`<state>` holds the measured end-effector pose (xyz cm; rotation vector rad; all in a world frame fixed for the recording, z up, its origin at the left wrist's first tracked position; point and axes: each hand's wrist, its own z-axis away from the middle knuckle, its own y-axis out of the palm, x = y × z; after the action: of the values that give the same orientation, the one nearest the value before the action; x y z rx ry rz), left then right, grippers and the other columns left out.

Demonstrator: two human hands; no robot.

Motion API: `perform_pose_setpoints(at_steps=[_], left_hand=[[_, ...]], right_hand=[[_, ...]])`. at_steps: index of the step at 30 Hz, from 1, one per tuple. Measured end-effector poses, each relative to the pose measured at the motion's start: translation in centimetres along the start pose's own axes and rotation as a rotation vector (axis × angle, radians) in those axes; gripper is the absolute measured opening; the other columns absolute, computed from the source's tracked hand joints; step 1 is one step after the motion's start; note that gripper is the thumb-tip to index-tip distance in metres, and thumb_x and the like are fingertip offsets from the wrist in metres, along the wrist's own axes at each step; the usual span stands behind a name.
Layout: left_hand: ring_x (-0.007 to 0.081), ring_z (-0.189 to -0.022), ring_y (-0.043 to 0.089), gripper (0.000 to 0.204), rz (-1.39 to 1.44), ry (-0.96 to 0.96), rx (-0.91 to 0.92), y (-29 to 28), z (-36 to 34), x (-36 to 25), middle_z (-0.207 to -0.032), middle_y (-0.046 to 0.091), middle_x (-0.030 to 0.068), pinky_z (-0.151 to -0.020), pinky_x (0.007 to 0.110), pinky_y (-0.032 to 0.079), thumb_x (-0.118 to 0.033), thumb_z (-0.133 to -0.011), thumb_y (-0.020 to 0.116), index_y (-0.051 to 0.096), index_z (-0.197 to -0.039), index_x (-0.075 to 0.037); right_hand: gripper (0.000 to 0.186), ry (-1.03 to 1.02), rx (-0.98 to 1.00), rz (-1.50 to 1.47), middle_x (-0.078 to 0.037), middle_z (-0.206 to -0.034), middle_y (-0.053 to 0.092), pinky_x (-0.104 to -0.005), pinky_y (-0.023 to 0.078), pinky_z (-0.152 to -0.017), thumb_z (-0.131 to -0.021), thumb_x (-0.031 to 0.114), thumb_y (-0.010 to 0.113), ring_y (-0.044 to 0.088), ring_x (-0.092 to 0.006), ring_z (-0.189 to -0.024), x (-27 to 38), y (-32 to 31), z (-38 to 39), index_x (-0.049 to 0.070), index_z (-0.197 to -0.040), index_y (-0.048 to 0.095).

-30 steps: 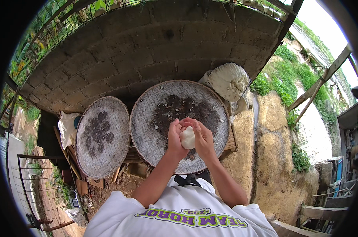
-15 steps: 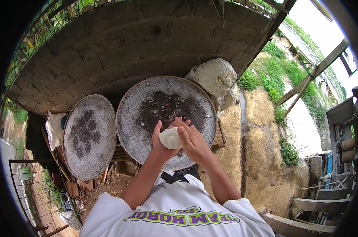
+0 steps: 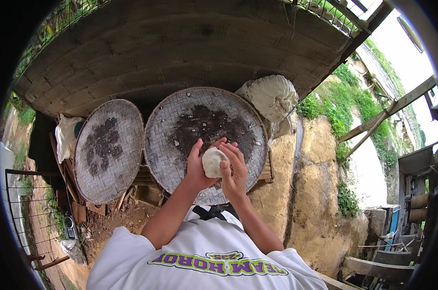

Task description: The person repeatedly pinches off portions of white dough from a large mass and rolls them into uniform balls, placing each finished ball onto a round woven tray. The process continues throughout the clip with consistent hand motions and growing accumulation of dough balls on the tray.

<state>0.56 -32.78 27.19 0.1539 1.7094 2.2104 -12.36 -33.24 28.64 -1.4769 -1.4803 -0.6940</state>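
White lump (image 3: pixel 212 162), rounded and doughy-looking, sits cupped between the two hands, seen over the near half of the large woven tray (image 3: pixel 160 123). The left hand (image 3: pixel 196 169) grasps it from the left, palm turned inward; the right hand (image 3: pixel 235 171) grasps the opposite side, its thumb along the edge and its fingers curling over the far right. Shaping between the palms looks like the step in hand. It would go best with light, even pressure from both sides, small turns between presses, and fingertips kept flat so they leave no dents. Holding the lump over the tray's middle seems sensible, since any crumbs would land there.

The lump's underside and most of both palms are hidden, so how firmly they press is hard to judge. On the tray, the hands cover part of a dark patch (image 3: pixel 199 128); whether it is stain or residue, I cannot tell. Left of the tray is a smaller woven tray (image 3: pixel 126 166), also darkened, its support unclear. Beyond the tray's far right rim bulges a pale sack (image 3: pixel 269 98), its contents uncertain. Behind the tray, the block wall (image 3: pixel 156 60) is dim, its joints faint.
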Motion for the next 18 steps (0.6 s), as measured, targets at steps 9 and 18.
perform_pose_setpoints(at_steps=[9,18], left_hand=[[0.0332,-0.122,0.061,0.064,-0.078,0.265,-0.312,1.0,-1.2,0.9,-0.13,0.061,0.0152,-0.104,0.054,0.05,-0.062,-0.099,0.04,0.051,-0.134,-0.01],[0.0305,-0.118,0.064,0.059,0.038,-0.073,-0.13,-0.2,-1.3,0.5,-0.118,0.064,0.0097,-0.103,0.052,0.051,-0.065,-0.098,0.042,0.054,-0.12,-0.011]], right_hand=[[0.049,0.602,-0.106,-0.556,-0.013,-0.127,0.067,-0.0352,0.05,-0.102,-0.112,0.039,0.046,0.062,-0.019,-0.121,-0.6,0.9,-0.9,-0.002,-0.127,0.068],[0.039,0.348,0.013,-0.432,-0.012,-0.115,0.072,-0.0326,0.053,-0.096,-0.108,0.031,0.056,0.066,-0.0169,-0.112,-1.3,-0.5,-0.9,-0.003,-0.115,0.073]])
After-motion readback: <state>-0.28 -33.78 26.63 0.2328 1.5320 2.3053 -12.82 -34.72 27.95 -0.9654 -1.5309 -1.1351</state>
